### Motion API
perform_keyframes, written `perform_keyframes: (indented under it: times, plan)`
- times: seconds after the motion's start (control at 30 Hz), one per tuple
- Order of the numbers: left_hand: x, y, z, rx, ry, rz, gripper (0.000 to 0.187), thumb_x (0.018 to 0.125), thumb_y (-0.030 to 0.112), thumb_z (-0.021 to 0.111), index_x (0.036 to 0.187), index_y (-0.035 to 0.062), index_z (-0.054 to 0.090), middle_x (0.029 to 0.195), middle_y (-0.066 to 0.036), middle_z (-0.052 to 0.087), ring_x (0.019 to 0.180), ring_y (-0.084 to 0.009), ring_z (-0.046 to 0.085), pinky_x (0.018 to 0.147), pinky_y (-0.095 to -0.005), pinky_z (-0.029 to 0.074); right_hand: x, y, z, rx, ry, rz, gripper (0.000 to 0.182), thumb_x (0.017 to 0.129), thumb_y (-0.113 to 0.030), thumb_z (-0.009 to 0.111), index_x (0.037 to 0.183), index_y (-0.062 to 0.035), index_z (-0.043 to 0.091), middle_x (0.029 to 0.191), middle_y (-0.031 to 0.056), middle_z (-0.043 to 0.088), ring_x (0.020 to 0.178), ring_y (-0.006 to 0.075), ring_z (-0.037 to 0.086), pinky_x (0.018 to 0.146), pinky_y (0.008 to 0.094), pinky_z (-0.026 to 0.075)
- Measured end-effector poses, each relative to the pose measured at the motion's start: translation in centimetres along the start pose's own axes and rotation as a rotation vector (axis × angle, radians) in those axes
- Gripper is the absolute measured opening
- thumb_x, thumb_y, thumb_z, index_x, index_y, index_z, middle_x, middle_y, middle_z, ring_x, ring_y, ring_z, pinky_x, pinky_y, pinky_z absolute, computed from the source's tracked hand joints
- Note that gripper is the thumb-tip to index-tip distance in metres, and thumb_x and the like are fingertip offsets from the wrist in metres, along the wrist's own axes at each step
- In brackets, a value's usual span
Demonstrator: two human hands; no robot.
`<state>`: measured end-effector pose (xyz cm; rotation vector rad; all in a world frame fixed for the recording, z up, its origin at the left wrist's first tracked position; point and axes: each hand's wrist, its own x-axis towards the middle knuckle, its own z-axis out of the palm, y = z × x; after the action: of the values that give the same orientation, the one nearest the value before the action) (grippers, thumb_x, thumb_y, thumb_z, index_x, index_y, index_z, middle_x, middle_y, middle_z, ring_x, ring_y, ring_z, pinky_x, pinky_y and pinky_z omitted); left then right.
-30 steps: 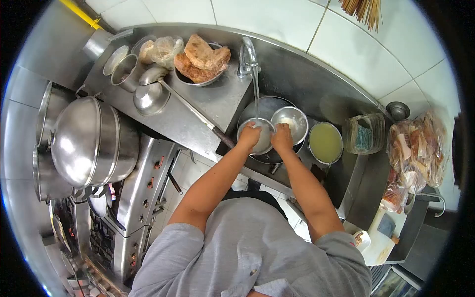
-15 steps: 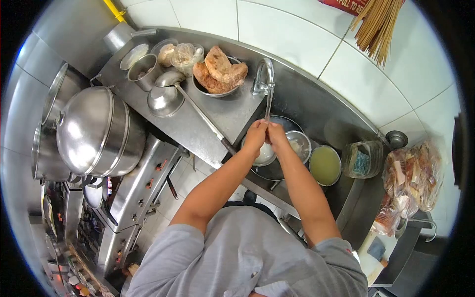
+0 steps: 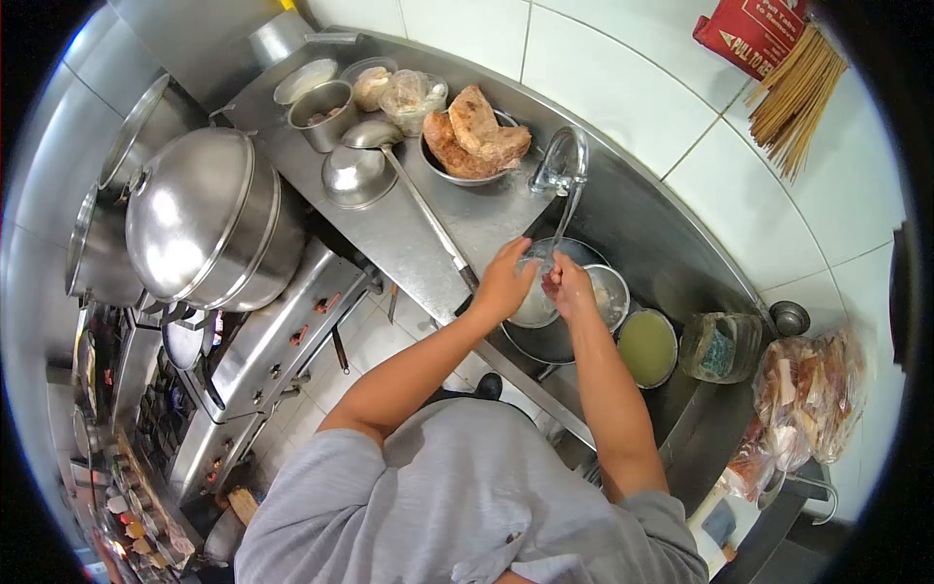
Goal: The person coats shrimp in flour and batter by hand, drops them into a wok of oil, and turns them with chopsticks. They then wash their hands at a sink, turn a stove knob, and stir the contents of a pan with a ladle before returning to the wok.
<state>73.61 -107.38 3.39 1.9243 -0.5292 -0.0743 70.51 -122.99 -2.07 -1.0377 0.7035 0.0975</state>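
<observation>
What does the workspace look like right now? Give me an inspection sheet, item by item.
Surface: steel counter beside a sunken sink; tiled wall behind.
Job's things: tap running; small steel bowl under the hands, second bowl beside it, both in a wide basin.
Clutter: long ladle, domed lid, bowl of meat, bagged food, pot of yellowish liquid.
Grips: left hand and right hand under the water stream, over the bowls; whether either holds anything cannot be told.
Cables: nothing seen.
Surroundings: large lidded pot on a stove; bundle of sticks on the wall.
</observation>
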Motion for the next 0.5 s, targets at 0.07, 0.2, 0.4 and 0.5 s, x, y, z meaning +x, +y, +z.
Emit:
perform_keyframes:
  times: [0.07, 0.2, 0.4, 0.5]
  plan:
    - [-1.1, -0.7, -2.5, 0.101, 0.037, 0.093, 0.034, 0.083, 0.014, 0.053, 0.114, -0.0004, 0.052, 0.118, -0.016, 0.053, 0.109, -0.0287, 0.052, 0.090, -0.0320, 0.040, -0.4, 0.8, 0.5, -0.176, 0.043, -0.103, 0.018, 0.080, -0.023, 0.060, 0.089, -0.0072, 0.059, 0.080, 0.0048, 0.058, 0.071, 0.0186, 0.056, 0.071, 0.0334, 0.045]
    - [-4.2, -0.8, -7.8, -0.030, 0.061, -0.151, 0.032, 0.085, 0.016, 0.052, 0.114, 0.0028, 0.053, 0.111, -0.015, 0.057, 0.100, -0.0222, 0.056, 0.084, -0.0292, 0.043, -1.5, 2.1, 4.9, -0.797, 0.053, -0.658, 0.026, 0.074, -0.024, 0.066, 0.091, -0.0060, 0.057, 0.087, 0.0101, 0.057, 0.086, 0.0264, 0.053, 0.077, 0.0368, 0.043]
    - [-12.7, -7.4, -14.8, 0.051, 0.096, -0.449, 0.028, 0.086, 0.018, 0.050, 0.109, 0.0022, 0.056, 0.099, -0.013, 0.061, 0.084, -0.0210, 0.062, 0.075, -0.0275, 0.047, -2.4, 0.6, 13.5, -1.298, -0.026, -0.872, 0.036, 0.070, -0.028, 0.070, 0.092, -0.0046, 0.054, 0.098, 0.0147, 0.053, 0.097, 0.0327, 0.049, 0.079, 0.0407, 0.042]
    - [-18.7, -10.9, -17.7, 0.103, 0.096, -0.645, 0.027, 0.085, 0.017, 0.052, 0.104, -0.0027, 0.057, 0.099, -0.016, 0.060, 0.080, -0.0211, 0.063, 0.073, -0.0280, 0.049, -0.3, 1.7, 14.4, -1.285, -0.062, -0.913, 0.032, 0.073, -0.032, 0.065, 0.082, -0.0035, 0.055, 0.087, 0.0125, 0.055, 0.087, 0.0309, 0.053, 0.073, 0.0419, 0.044]
